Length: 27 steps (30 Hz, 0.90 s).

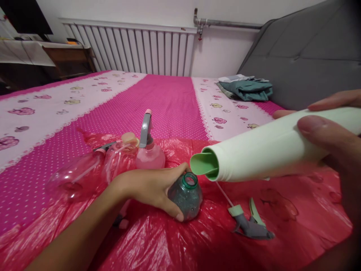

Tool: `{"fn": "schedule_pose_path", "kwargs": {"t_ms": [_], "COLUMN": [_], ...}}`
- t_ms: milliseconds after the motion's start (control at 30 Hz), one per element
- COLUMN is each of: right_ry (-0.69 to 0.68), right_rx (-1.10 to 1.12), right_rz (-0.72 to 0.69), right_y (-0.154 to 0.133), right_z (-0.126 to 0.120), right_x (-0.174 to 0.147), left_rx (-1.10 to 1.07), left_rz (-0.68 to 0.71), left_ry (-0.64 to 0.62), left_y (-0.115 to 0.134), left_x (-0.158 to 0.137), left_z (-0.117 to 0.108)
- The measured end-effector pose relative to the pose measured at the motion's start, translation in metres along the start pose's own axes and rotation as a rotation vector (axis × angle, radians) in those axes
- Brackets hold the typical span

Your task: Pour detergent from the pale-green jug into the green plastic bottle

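Observation:
My left hand (160, 190) is wrapped round a round, see-through green bottle (187, 201) with an uncovered neck, standing on red plastic sheeting (158, 244). In my right hand (329, 131) is a long pale green container (265, 146), tilted so that its mouth and green spout (203, 162) point left, just above and beside the bottle's neck. No stream shows between them. A grey and green spray head (251, 224) with a thin tube lies on the sheeting, below the container. Behind my left hand stands a pink spray bottle (150, 155) with a grey trigger.
Clear pink bottles (77, 177) lie on the sheeting at the left. The sheeting covers part of a pink patterned bed (166, 101). Folded clothes (245, 87) rest near the grey headboard (304, 49). A radiator (135, 47) lines the back wall.

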State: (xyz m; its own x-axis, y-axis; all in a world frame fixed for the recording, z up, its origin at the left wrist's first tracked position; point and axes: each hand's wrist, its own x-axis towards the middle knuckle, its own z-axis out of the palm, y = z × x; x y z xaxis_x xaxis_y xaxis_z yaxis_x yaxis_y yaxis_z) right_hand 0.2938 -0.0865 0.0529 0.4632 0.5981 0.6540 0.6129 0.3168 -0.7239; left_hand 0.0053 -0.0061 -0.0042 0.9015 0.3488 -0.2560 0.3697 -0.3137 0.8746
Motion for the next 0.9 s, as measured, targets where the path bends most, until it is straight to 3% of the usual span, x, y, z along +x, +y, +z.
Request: {"fn": "schedule_pose_path", "kwargs": {"t_ms": [600,900], "right_ry": [-0.005,-0.146], "right_rx": [-0.106,0.067], "right_rz": [0.063,0.098], "right_y": [0.001,0.024], "right_z": [-0.002,-0.022], "right_x": [0.001,0.030], "left_rx": [-0.026,-0.038], "left_rz": [0.046,0.031], "left_ry": [-0.011,-0.008], "left_y": [-0.004,0.000], "left_x": [0.001,0.001], "left_z": [0.000,0.000]}}
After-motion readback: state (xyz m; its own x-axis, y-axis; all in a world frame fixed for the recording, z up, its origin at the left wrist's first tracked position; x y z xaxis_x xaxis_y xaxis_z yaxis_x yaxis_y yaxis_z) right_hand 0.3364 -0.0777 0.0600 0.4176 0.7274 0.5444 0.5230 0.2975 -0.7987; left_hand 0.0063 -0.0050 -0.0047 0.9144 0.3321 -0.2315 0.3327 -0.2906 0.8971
